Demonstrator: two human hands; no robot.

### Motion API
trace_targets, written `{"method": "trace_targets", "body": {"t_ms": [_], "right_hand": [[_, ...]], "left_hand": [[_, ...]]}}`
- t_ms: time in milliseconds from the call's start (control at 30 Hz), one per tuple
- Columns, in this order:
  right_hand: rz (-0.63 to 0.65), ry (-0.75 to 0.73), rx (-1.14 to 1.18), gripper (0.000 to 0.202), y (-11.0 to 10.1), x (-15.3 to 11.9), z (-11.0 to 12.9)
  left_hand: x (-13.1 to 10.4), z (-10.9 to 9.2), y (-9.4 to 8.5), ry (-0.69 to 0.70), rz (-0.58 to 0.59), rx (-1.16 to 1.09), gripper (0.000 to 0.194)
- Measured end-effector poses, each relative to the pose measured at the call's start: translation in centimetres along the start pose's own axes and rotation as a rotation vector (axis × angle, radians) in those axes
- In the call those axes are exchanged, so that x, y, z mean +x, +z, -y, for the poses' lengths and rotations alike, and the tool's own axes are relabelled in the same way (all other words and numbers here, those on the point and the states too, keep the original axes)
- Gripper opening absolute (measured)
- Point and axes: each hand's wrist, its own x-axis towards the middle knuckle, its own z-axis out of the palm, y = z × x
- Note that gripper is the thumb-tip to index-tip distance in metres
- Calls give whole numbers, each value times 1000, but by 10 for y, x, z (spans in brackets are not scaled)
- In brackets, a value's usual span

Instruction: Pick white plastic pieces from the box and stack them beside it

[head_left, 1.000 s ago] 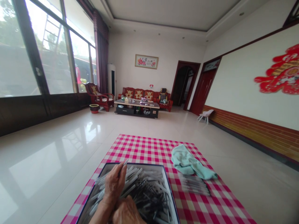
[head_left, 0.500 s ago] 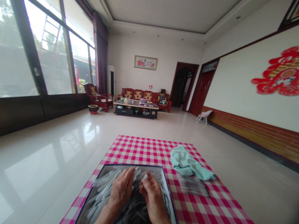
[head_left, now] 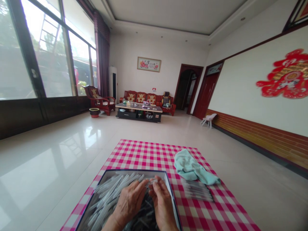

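Observation:
A shallow box (head_left: 169, 183) with a dark blue rim holds a heap of clear plastic tubes (head_left: 113, 189), like pen barrels, on its left side. Darker small parts (head_left: 144, 208) fill its middle; they are too blurred to name. Over the heap, my right hand (head_left: 162, 197) is closed, thumb and fingers pinching a small clear plastic tube (head_left: 152, 182). My left hand (head_left: 131, 199) reaches in from the left, fingers pressed together, their tips meeting the same tube. Right of the box lies a row of clear pens (head_left: 198, 191) with dark ends, blurred.
A pink-and-white checked tablecloth (head_left: 144, 152) covers the table. A crumpled mint-green cloth (head_left: 192, 166) lies beyond the pens. Farther off across the tiled floor stand a low coffee table (head_left: 138, 112), a red wooden sofa (head_left: 141, 96) and a small pale chair (head_left: 209, 119).
My left hand has shifted right, bringing its fingertips to those of my right hand. The right hand has moved slightly right. The whole view has drifted a little.

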Motion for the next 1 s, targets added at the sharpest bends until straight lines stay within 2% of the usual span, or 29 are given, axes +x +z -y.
{"method": "trace_targets", "body": {"t_ms": [200,667,833,1000], "right_hand": [[30,-16,-42,49,-4,-1,-3],[148,-72,-261,43,-5,-4,3],[223,-158,-446,37,-14,3,8],[186,-240,-569,34,-14,3,12]], "left_hand": [[0,-2,-2,0,58,8,33],[0,-3,-1,-21,45,-30,20],[0,-5,-4,-42,81,-48,20],[3,-7,-5,-38,84,-12,25]]}}
